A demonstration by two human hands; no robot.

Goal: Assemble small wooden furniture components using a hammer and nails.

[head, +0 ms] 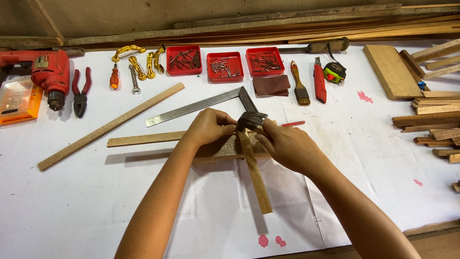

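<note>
- The white-covered desk point(96, 211) carried everything, with pink paint spots near its 6 o'clock edge.
- A stack of long timber laths point(306, 24) lay along the wall at 12 o'clock, and a pile of short wooden offcuts point(431, 120) sat at 3 o'clock beside a flat rectangular wooden board point(390, 72).
- A red electric drill point(45, 72) rested at 10 o'clock, just beside an orange transparent plastic case point(17, 100) and red-handled pliers point(80, 93).
- A long thin wooden strip point(110, 126) lay diagonally at 9 o'clock.
- A steel carpenter's square point(201, 106) lay just above the hands.
- Near the centre, a narrow wooden slat point(256, 180) pointed toward 6 o'clock, crossing a flat horizontal wooden batten point(143, 139); the two met under the hands.
- The left hand point(208, 127) had its fingers curled closed, pinching a small dark metal piece point(251, 120) at the slat's top end.
- The right hand point(287, 146) gripped the same metal piece from the 3 o'clock side, fingers bent shut around it.
- Three red square trays of nails point(225, 64) sat at 12 o'clock.
- A wooden-handled paintbrush point(299, 84), a red utility knife point(319, 81) and a green-and-black tape measure point(334, 72) lay at 1 o'clock.
- Gold ornate handles point(139, 60) lay at 11 o'clock.
</note>
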